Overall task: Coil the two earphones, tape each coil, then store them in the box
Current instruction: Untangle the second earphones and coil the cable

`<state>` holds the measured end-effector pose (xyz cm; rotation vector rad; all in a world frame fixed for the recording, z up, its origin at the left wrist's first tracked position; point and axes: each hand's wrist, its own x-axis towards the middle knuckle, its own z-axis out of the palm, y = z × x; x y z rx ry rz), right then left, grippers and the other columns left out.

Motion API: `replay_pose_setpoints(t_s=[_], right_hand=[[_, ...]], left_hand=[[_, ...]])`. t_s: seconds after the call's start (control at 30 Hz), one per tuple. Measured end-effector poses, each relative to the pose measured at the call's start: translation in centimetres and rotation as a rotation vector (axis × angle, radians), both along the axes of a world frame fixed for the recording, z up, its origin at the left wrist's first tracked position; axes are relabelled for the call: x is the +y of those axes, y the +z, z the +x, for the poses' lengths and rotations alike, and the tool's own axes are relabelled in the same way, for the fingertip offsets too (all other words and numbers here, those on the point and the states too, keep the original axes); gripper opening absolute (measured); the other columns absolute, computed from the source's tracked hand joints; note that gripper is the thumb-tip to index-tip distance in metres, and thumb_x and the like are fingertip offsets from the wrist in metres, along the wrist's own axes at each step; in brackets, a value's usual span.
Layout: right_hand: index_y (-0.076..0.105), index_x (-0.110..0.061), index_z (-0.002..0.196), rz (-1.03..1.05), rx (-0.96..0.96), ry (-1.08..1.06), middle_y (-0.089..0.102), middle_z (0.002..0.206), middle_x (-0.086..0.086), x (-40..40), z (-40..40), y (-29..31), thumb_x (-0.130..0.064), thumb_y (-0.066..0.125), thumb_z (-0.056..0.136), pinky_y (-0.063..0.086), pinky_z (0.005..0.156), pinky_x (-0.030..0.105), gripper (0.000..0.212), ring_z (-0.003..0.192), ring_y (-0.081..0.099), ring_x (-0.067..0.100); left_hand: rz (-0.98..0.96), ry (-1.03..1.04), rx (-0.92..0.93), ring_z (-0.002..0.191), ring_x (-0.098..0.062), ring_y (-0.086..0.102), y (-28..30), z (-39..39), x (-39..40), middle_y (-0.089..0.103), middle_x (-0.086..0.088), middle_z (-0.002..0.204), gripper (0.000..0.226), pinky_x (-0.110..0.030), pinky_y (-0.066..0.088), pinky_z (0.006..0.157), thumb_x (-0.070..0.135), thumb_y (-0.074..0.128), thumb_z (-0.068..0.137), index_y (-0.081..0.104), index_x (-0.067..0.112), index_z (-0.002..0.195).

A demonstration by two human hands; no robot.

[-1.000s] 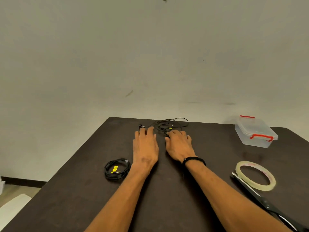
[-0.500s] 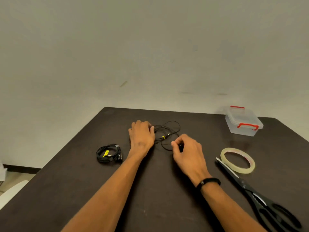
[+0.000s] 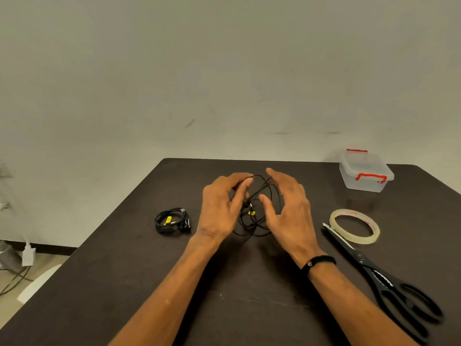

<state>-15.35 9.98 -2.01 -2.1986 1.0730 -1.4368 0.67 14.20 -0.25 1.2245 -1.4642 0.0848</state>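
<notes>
A loose black earphone point(image 3: 252, 222) with a yellow tag lies in tangled loops at the table's middle, partly lifted between my hands. My left hand point(image 3: 219, 208) pinches its cable near the fingertips, fingers curled. On the other side of the loops is my right hand point(image 3: 290, 213), fingers fairly straight and spread, thumb beside the cable. A second earphone point(image 3: 172, 221) lies coiled to the left, apart from both hands. The clear box point(image 3: 365, 181) with red latches stands at the far right, lid on. A roll of clear tape point(image 3: 354, 227) lies to the right of my right hand.
Black scissors point(image 3: 381, 278) lie shut along the right side, their tip by the tape roll. The dark table point(image 3: 224, 295) ends at a pale wall behind. Off the left edge, cables and a white object are on the floor.
Both hands have lifted off the table and pulled the loose earphone nearer. My left hand has taken hold of the cable; my right hand has opened up beside the loops.
</notes>
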Motion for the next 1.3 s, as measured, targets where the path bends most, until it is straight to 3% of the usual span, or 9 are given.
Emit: replay_pose_setpoints(t_s=[0.23, 0.43, 0.57, 0.7, 0.8, 0.9, 1.03, 1.17, 1.3], right_hand=[[0.072, -0.021, 0.110, 0.056, -0.075, -0.077, 0.063, 0.097, -0.020, -0.4, -0.4, 0.1, -0.020, 0.065, 0.101, 0.050, 0.081, 0.015, 0.010, 0.101, 0.057, 0.011], [0.073, -0.021, 0.117, 0.193, -0.282, -0.175, 0.075, 0.100, -0.001, -2.3, -1.8, 0.0, -0.021, 0.057, 0.107, 0.050, 0.072, 0.010, 0.019, 0.081, 0.068, -0.005], [0.070, -0.022, 0.129, 0.230, -0.234, -0.214, 0.065, 0.112, 0.004, -2.7, -2.7, 0.0, -0.027, 0.051, 0.109, 0.045, 0.075, 0.004, 0.028, 0.080, 0.061, -0.008], [0.064, -0.024, 0.136, 0.298, -0.075, -0.127, 0.057, 0.117, 0.002, -2.5, -2.3, 0.0, 0.007, 0.054, 0.094, 0.047, 0.079, 0.006, 0.053, 0.096, 0.056, 0.007], [0.066, -0.020, 0.131, 0.326, -0.076, -0.114, 0.059, 0.117, 0.004, -2.6, -2.4, -0.3, 0.010, 0.056, 0.088, 0.044, 0.079, 0.004, 0.053, 0.094, 0.057, 0.008], [0.072, -0.019, 0.119, 0.326, -0.119, -0.135, 0.067, 0.110, 0.004, -3.0, -2.6, -0.6, 0.008, 0.057, 0.088, 0.054, 0.088, 0.026, 0.044, 0.095, 0.064, 0.011], [0.073, -0.019, 0.103, 0.439, -0.283, -0.088, 0.074, 0.096, 0.004, -3.6, -2.5, -1.0, 0.005, 0.056, 0.093, 0.058, 0.076, 0.036, 0.032, 0.081, 0.071, 0.015], [0.071, -0.011, 0.096, 0.603, -0.632, -0.049, 0.069, 0.082, 0.011, -3.3, -2.3, 0.0, 0.007, 0.038, 0.094, 0.052, 0.059, 0.034, 0.038, 0.061, 0.061, 0.017], [0.072, -0.010, 0.097, 0.592, -0.714, -0.058, 0.070, 0.084, 0.013, -2.7, -2.6, 1.2, -0.015, 0.048, 0.104, 0.052, 0.059, 0.033, 0.026, 0.065, 0.062, 0.019]], left_hand=[[0.209, -0.272, 0.609, 0.056, -0.010, 0.052, 2.1, 1.0, -0.3, 0.056, 0.001, 0.054, 0.019, -0.040, 0.058, 0.076, 0.027, 0.069, 0.099, 0.081, 0.013, 0.095], [0.175, -0.193, 1.110, 0.043, -0.006, 0.028, 3.0, 4.3, 0.3, 0.032, 0.008, 0.049, 0.028, -0.021, 0.031, 0.046, 0.041, 0.069, 0.097, 0.072, 0.015, 0.086], [0.179, 0.283, 0.571, 0.045, -0.009, 0.033, 1.7, 5.8, 0.1, 0.046, 0.010, 0.050, 0.034, -0.029, 0.031, 0.055, 0.054, 0.062, 0.099, 0.077, 0.027, 0.086], [0.125, 0.253, 0.398, 0.048, -0.008, 0.037, 1.7, 4.3, -0.1, 0.045, 0.010, 0.051, 0.032, -0.032, 0.034, 0.055, 0.044, 0.054, 0.106, 0.078, 0.026, 0.095], [0.172, 0.347, 0.289, 0.099, -0.011, 0.063, 1.5, 4.0, -0.2, 0.071, 0.007, 0.102, 0.035, -0.034, 0.051, 0.089, 0.037, 0.056, 0.105, 0.064, 0.023, 0.136], [0.318, 0.427, 0.285, 0.146, -0.031, 0.034, 0.8, 4.1, -0.4, 0.045, -0.013, 0.154, 0.069, -0.041, 0.031, 0.118, 0.029, 0.059, 0.103, 0.027, 0.014, 0.162], [0.239, 0.317, -0.138, 0.135, -0.026, 0.044, 0.2, 3.8, -0.4, 0.058, -0.004, 0.142, 0.061, -0.036, 0.039, 0.113, 0.006, 0.057, 0.094, 0.048, 0.026, 0.151], [0.579, 0.018, -0.383, 0.121, -0.023, 0.050, -0.4, 2.7, -0.8, 0.064, 0.000, 0.126, 0.058, -0.039, 0.044, 0.107, 0.004, 0.050, 0.083, 0.067, 0.032, 0.131], [0.669, -0.067, -0.194, 0.103, -0.016, 0.065, -0.5, 1.8, -0.6, 0.071, 0.007, 0.115, 0.050, -0.027, 0.051, 0.096, 0.033, 0.050, 0.091, 0.063, 0.028, 0.140]])
